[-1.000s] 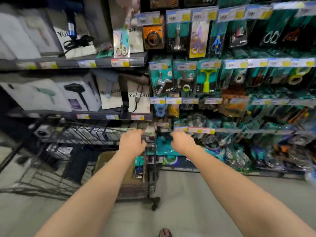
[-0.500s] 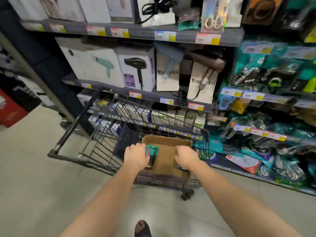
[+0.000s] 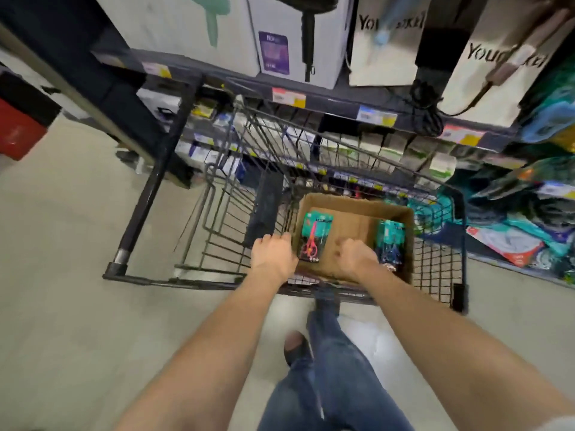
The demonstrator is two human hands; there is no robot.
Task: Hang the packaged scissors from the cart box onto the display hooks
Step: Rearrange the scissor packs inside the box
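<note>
A: Where do we locate the packaged scissors (image 3: 314, 236)?

B: We locate one teal pack holding red scissors inside the cardboard box (image 3: 357, 203), lying along the box's left wall. The box sits in the right end of the wire cart (image 3: 149, 194). A second lot of teal packs (image 3: 390, 239) lies along the box's right wall (contents too blurred to identify).

A: How do we read the left hand (image 3: 273, 255)?

B: It sits at the box's near left corner, fingers curled, just beside the red-scissors pack. We cannot tell whether it grasps the box wall, the pack, or nothing.

A: And the right hand (image 3: 354, 259)?

B: It is inside the box, between the two lots of packs, knuckles up and fingers curled under. We cannot tell whether anything is held beneath it.

A: What do we note around the cart?

B: On the far side, a shelf (image 3: 333, 101) bearing boxed hair dryers (image 3: 280, 23).
</note>
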